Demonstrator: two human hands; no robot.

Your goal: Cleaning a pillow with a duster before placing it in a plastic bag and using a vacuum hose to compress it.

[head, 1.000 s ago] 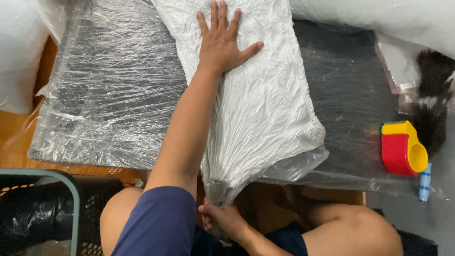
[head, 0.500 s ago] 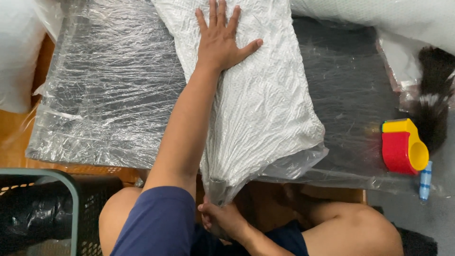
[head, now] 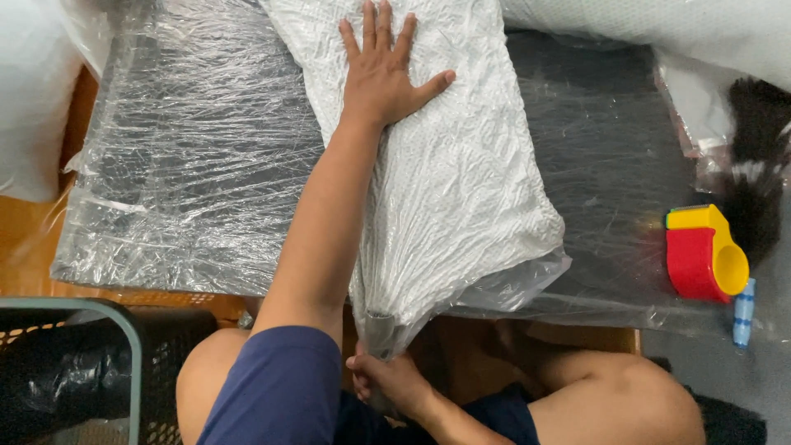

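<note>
A white quilted pillow (head: 461,189) sealed in a clear plastic bag lies across a dark table wrapped in crinkled plastic film (head: 198,181). My left hand (head: 383,78) rests flat on the pillow's far end, palm down, fingers spread. At the table's near edge the bag is gathered into a narrow neck (head: 381,325) around a grey tube. My right hand (head: 395,386) is closed around that neck, just above my lap. The tube's lower end is hidden by my fingers.
A red and yellow tape dispenser (head: 704,251) and a small blue object (head: 744,311) sit at the table's right edge, below a dark bristly thing (head: 754,165). White plastic bags (head: 33,99) lie at left. A mesh basket with a black bag (head: 82,371) stands lower left.
</note>
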